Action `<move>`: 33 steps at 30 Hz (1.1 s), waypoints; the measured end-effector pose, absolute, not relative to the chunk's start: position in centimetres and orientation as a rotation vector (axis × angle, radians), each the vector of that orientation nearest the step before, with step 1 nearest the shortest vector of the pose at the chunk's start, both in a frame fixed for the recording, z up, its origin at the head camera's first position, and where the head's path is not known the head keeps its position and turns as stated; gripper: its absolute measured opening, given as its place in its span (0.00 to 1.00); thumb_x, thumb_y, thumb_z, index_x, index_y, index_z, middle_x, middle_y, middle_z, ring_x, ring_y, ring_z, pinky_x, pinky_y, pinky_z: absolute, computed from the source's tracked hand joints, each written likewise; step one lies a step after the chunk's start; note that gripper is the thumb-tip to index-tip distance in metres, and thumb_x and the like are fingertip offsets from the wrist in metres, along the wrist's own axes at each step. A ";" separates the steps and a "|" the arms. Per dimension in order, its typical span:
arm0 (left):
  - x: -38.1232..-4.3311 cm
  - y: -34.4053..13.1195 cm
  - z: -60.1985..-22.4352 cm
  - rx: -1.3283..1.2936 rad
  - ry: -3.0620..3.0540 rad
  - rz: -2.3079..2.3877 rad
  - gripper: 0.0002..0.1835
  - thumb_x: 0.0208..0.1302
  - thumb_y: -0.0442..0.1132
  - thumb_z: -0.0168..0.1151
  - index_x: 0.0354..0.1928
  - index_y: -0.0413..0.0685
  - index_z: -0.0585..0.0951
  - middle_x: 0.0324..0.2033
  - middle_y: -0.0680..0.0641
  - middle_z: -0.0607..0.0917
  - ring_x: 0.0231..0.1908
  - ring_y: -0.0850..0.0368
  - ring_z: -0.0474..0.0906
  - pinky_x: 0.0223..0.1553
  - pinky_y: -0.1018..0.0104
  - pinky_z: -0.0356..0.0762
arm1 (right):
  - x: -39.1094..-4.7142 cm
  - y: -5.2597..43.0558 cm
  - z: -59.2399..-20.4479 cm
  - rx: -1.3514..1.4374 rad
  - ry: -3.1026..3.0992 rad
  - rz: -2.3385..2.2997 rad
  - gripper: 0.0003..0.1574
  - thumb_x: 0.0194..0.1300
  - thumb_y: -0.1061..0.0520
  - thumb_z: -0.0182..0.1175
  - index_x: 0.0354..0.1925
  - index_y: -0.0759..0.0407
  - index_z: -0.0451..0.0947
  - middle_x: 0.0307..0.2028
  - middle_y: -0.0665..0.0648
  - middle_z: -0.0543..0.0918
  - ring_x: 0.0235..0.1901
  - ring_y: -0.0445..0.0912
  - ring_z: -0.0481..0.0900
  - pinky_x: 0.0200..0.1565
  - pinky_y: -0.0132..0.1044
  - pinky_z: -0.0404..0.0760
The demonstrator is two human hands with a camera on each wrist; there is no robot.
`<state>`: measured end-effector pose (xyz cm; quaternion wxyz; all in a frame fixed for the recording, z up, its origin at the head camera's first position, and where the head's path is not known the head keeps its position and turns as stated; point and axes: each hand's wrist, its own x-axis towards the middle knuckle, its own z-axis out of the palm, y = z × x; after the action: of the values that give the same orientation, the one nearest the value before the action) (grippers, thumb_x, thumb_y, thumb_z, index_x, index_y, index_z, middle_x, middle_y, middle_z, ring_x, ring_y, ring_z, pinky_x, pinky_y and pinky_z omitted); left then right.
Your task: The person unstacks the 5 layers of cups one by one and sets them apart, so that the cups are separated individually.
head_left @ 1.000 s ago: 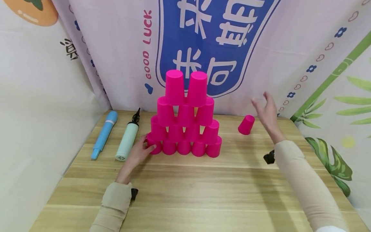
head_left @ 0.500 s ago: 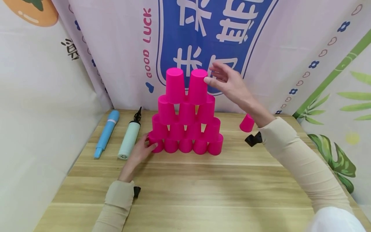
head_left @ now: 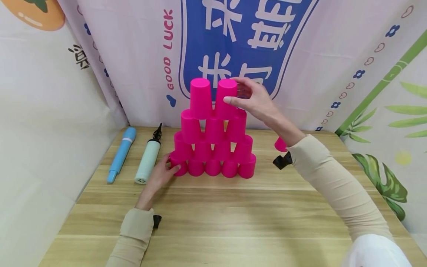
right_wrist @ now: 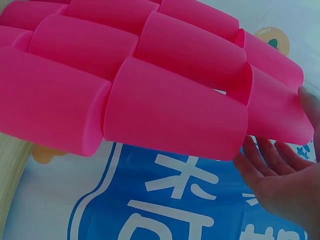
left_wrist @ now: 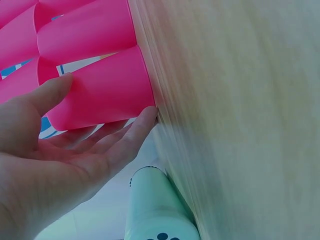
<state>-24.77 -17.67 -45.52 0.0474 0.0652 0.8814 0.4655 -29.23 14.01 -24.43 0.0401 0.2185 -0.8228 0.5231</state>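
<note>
Upside-down pink cups form a stack in four rows, narrowing upward to two cups on top. My left hand (head_left: 161, 174) holds the bottom row's left-end pink cup (left_wrist: 107, 95), its thumb on the front and its fingers along the outer side. Up at the top row, my right hand (head_left: 255, 101) grips the right-hand pink cup (head_left: 222, 110), thumb across the front and fingers behind. In the right wrist view that cup (right_wrist: 277, 112) sits between thumb and fingers. Beside it stands the other top cup (head_left: 201, 98). A single pink cup (head_left: 280, 144) on the table is partly hidden by the right forearm.
Left of the stack lie a pale green hand air pump (head_left: 148, 159) with a black nozzle and a blue tube-shaped tool (head_left: 121, 154). The wooden table (head_left: 213, 222) meets a printed cloth backdrop (head_left: 140, 55) behind the stack.
My right hand has swung left from above the single cup to the top right cup and now grips it. The left hand has stayed at the bottom left cup.
</note>
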 end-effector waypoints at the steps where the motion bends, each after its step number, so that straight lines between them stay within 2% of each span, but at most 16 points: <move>1: -24.7 -17.7 -45.5 0.204 2.688 1.422 0.34 0.70 0.38 0.54 0.72 0.33 0.53 0.64 0.27 0.64 0.61 0.31 0.68 0.59 0.45 0.72 | -29.2 13.9 -24.5 0.675 -2.520 1.603 0.43 0.56 0.48 0.70 0.67 0.51 0.65 0.56 0.53 0.76 0.54 0.45 0.76 0.53 0.43 0.79; 8: -24.5 -17.7 -45.4 0.206 2.692 1.417 0.34 0.71 0.38 0.54 0.72 0.33 0.53 0.65 0.28 0.64 0.61 0.32 0.67 0.59 0.46 0.72 | -28.9 13.6 -24.4 0.694 -2.523 1.584 0.41 0.55 0.48 0.71 0.64 0.53 0.68 0.53 0.53 0.78 0.51 0.46 0.77 0.52 0.43 0.80; 16: -24.7 -17.7 -45.2 0.222 2.701 1.414 0.34 0.71 0.38 0.54 0.72 0.33 0.54 0.65 0.28 0.64 0.61 0.32 0.67 0.59 0.45 0.71 | -28.6 15.0 -24.0 0.608 -2.443 1.528 0.41 0.55 0.48 0.71 0.65 0.53 0.68 0.54 0.53 0.77 0.52 0.46 0.77 0.52 0.42 0.80; 33: -24.7 -17.6 -45.4 0.197 2.699 1.402 0.34 0.71 0.38 0.54 0.72 0.33 0.53 0.64 0.27 0.65 0.61 0.31 0.67 0.59 0.45 0.72 | -29.0 21.3 -25.0 0.311 -2.389 1.514 0.42 0.57 0.44 0.68 0.66 0.51 0.67 0.57 0.55 0.76 0.53 0.47 0.74 0.54 0.40 0.78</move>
<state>-24.66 -17.57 -45.42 0.0467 0.0644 0.8846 0.4594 -29.04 21.32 -24.97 0.1475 0.1081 -0.8305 0.5261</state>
